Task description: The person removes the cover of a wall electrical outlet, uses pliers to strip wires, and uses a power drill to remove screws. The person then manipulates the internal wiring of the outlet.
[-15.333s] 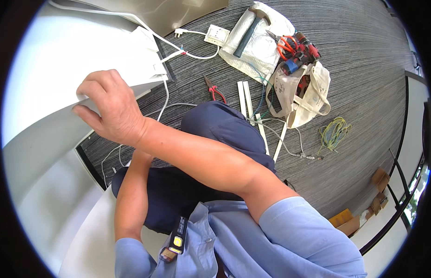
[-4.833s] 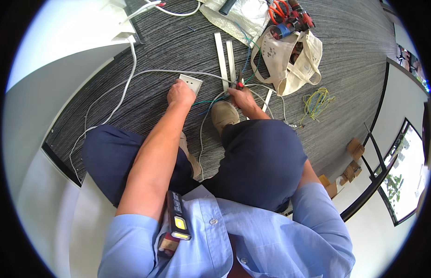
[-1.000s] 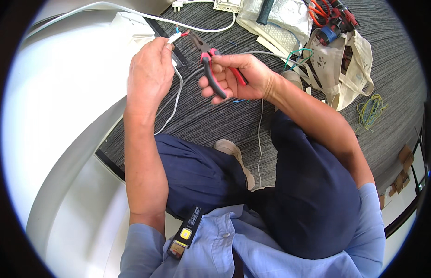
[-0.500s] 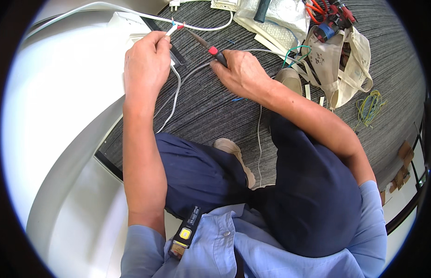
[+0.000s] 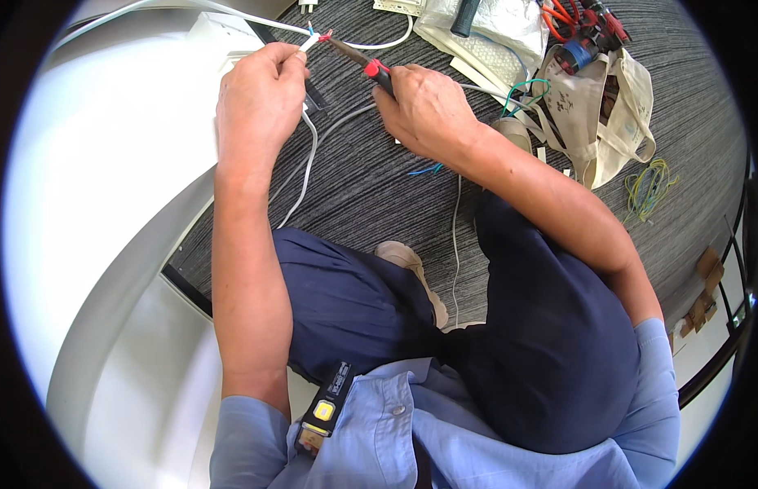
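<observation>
My left hand (image 5: 260,106) is closed on the end of a white cable (image 5: 312,41), thumb and finger pinched near its exposed blue and red wires. My right hand (image 5: 428,110) grips pliers (image 5: 377,75) with red-and-black handles; their long dark jaws reach the red wire (image 5: 326,37), though whether they have closed on it is unclear. Beside my left hand is a white wall or cabinet (image 5: 118,138) with a white casing at its corner (image 5: 220,31). A white plug (image 5: 308,5) and part of a socket plate (image 5: 395,5) lie at the top.
A silvery padded bag (image 5: 493,37) bears a dark tool handle (image 5: 465,16). A red drill (image 5: 605,24), orange coiled item (image 5: 558,18) and canvas tote (image 5: 619,122) lie right, with yellow-green wire (image 5: 652,187) below. Cardboard (image 5: 705,277) sits far right. My bent legs (image 5: 550,342) occupy the foreground.
Since one second ago, both my hands have moved slightly upward and away. My right hand has turned back-up, bringing the pliers' tips onto or beside the red wire.
</observation>
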